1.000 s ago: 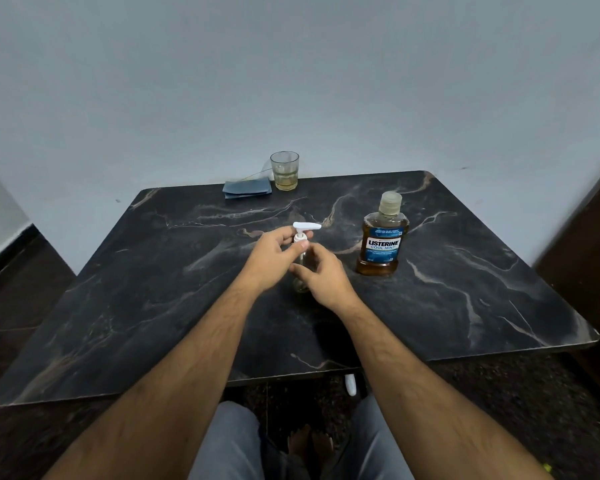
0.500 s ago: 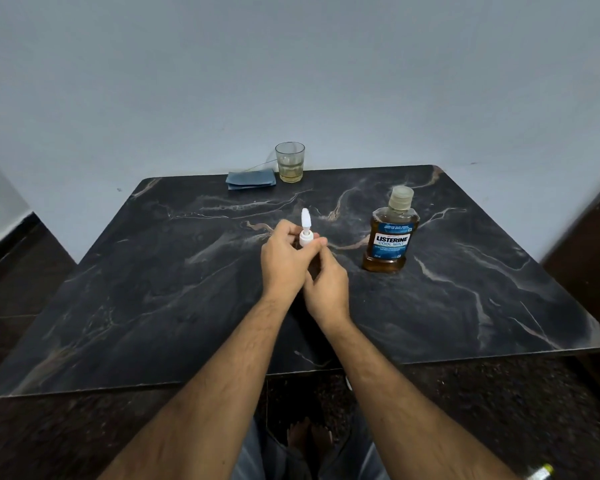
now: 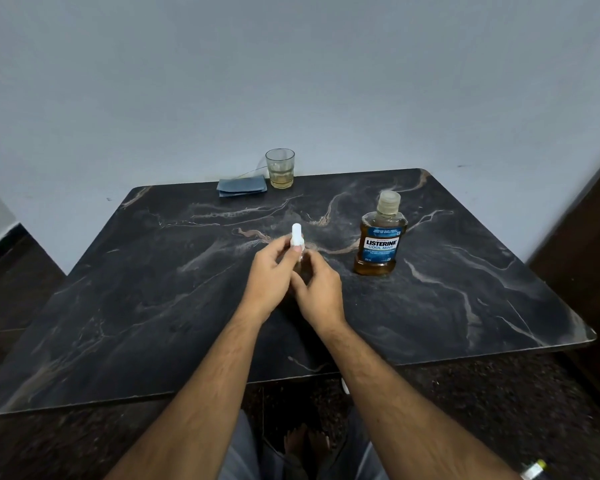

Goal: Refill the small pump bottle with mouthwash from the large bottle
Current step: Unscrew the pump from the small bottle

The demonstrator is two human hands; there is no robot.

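The small pump bottle stands mid-table between my hands; only its white pump head (image 3: 296,236) shows clearly, its nozzle pointing away from me. My left hand (image 3: 272,275) pinches the collar of that pump head with thumb and fingers. My right hand (image 3: 317,289) wraps the bottle's clear body, which is mostly hidden behind the fingers. The large mouthwash bottle (image 3: 379,239), amber liquid with a blue label and a closed translucent cap, stands upright to the right of my hands, untouched.
The dark marble table (image 3: 153,306) ends in a front edge near my knees. At its back edge stand a glass (image 3: 280,168) with a little amber liquid and a folded blue cloth (image 3: 242,187). A wall rises behind, dark furniture at right.
The pump head has turned under my left fingers: its nozzle pointed right a second ago and now points away. Both hands stay on the small bottle; the view has shifted slightly.
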